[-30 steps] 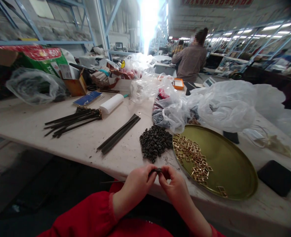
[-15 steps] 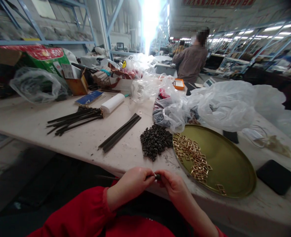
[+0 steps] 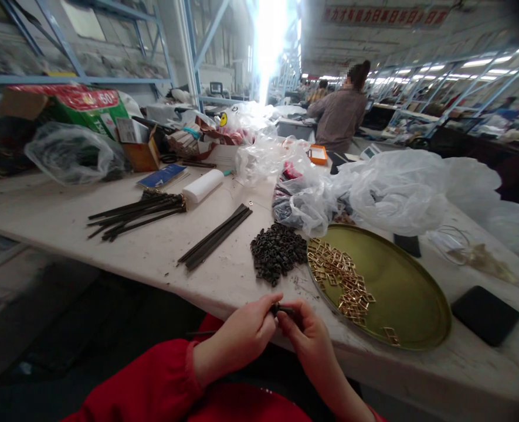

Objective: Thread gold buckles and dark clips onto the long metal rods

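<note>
My left hand (image 3: 247, 329) is closed on a thin dark strap (image 3: 201, 333), whose tail sticks out behind the wrist. My right hand (image 3: 308, 333) meets it at the table's front edge, thumb and fingers pinched on the strap's dark end between the hands. Small details at the fingertips are hidden. Just beyond lies a heap of small dark loops (image 3: 278, 251). To the right, gold rectangular buckles (image 3: 345, 278) lie in the left part of a round gold tray (image 3: 400, 275). Several loose dark straps (image 3: 217, 235) rest on the table to the left.
A bundle of straps with buckles (image 3: 140, 212) lies farther left, beside a white roll (image 3: 203, 186) and a blue booklet (image 3: 161, 175). Clear plastic bags (image 3: 395, 190) cover the back right. A black flat pad (image 3: 487, 315) sits right of the tray. A person (image 3: 341, 114) stands in the background.
Both hands have shifted slightly, and the fingers have changed their grip around the strap's end; more of the dark end shows at my right fingers. The view has tilted a little.
</note>
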Demonstrator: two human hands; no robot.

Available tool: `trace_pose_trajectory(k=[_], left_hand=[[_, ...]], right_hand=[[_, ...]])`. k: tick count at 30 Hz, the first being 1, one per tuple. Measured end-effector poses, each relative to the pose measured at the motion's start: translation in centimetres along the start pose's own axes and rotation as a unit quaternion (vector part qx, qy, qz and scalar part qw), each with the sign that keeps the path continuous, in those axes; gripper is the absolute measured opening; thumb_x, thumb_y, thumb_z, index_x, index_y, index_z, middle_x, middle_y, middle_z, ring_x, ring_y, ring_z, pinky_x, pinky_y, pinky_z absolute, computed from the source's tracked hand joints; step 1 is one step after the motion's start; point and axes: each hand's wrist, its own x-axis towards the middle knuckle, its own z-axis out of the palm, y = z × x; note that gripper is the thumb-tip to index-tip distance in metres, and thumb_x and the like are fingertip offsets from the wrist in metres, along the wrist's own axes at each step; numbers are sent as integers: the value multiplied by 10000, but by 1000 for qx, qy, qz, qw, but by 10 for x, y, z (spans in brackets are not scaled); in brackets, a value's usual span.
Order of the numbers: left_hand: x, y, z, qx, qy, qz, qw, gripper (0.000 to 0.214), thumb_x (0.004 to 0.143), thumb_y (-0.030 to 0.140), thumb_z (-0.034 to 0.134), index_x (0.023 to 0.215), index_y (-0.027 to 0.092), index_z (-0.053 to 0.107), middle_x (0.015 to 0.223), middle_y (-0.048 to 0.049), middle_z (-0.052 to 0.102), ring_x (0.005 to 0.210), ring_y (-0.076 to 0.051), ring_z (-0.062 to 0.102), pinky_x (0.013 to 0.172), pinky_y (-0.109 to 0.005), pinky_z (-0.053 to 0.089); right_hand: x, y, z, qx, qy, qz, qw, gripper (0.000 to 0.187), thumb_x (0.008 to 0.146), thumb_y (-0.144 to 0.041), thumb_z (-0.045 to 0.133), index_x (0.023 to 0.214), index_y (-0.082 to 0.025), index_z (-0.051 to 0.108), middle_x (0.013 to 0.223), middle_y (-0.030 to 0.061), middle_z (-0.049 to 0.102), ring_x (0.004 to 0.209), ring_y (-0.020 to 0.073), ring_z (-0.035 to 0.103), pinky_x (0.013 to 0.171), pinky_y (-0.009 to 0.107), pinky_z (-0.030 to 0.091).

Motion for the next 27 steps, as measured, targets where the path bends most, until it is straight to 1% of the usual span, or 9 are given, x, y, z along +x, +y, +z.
trace_pose_trajectory(k=[3, 6, 9, 11, 14, 18, 21, 24, 27], left_hand=[[-3, 2, -2, -7, -3, -9, 1000, 467, 849, 191, 288, 1302, 93, 348, 981, -107, 620, 912, -200, 575, 834, -308, 422], [-4, 4, -2, -1, -14, -7, 1000, 473, 856, 201, 298, 1324, 128, 312, 841, -64, 613, 789, -191, 577, 760, -308, 432], [-3, 3, 0, -6, -17, -3, 1000, 472, 864, 222, 307, 1329, 140, 302, 842, -60, 596, 772, -184, 562, 743, -301, 426], [-1, 0, 1, -40, -21, 1, 999, 481, 872, 240, 309, 1338, 129, 269, 846, -55, 591, 765, -169, 555, 739, -282, 424], [3, -6, 3, -80, -18, -15, 996, 507, 873, 262, 333, 1347, 118, 225, 803, -30, 587, 734, -147, 550, 720, -256, 420], [10, -14, 5, -61, 14, -74, 995, 533, 852, 314, 405, 1328, 133, 247, 649, 31, 537, 612, -138, 523, 613, -240, 396], [14, -18, 8, -35, 42, -113, 992, 529, 821, 372, 470, 1271, 141, 315, 595, 53, 511, 553, -139, 502, 547, -234, 364], [16, -21, 13, -37, 63, -139, 988, 415, 797, 391, 506, 1122, 150, 411, 576, 60, 492, 529, -137, 489, 512, -230, 347], [17, -20, 17, -62, 76, -118, 988, 217, 829, 360, 459, 915, 161, 469, 631, 33, 501, 585, -134, 492, 548, -233, 367]], right_hand=[[-2, -7, -1, 29, 6, -14, 999, 329, 843, -482, 435, 813, -183, 568, 659, 3, 543, 630, 135, 496, 597, 253, 410], [1, -8, 0, 112, 18, 48, 992, 327, 779, -499, 542, 693, -185, 514, 570, -40, 459, 524, 94, 414, 498, 213, 355], [3, -2, 2, 226, -24, 135, 964, 353, 696, -471, 660, 886, -198, 539, 593, -65, 455, 494, 68, 384, 473, 189, 326], [2, 2, 3, 290, -66, 174, 939, 393, 740, -449, 630, 1035, -205, 540, 650, -47, 508, 547, 73, 440, 536, 194, 367], [1, 5, 4, 347, -103, 197, 911, 363, 815, -401, 559, 1117, -200, 547, 768, -2, 598, 708, 104, 542, 716, 243, 419], [3, 8, 3, 358, -98, 189, 909, 346, 833, -372, 543, 1130, -195, 564, 875, 34, 657, 824, 143, 594, 867, 324, 401], [4, 13, 4, 358, -70, 184, 913, 328, 819, -353, 568, 1108, -196, 578, 916, 41, 673, 879, 158, 603, 886, 327, 397], [4, 14, 5, 384, -47, 187, 903, 285, 798, -324, 603, 1058, -205, 599, 896, 26, 683, 890, 141, 607, 854, 283, 416], [5, 11, 6, 414, -32, 186, 890, 273, 747, -303, 663, 997, -204, 621, 881, 12, 684, 847, 122, 612, 820, 250, 431]])
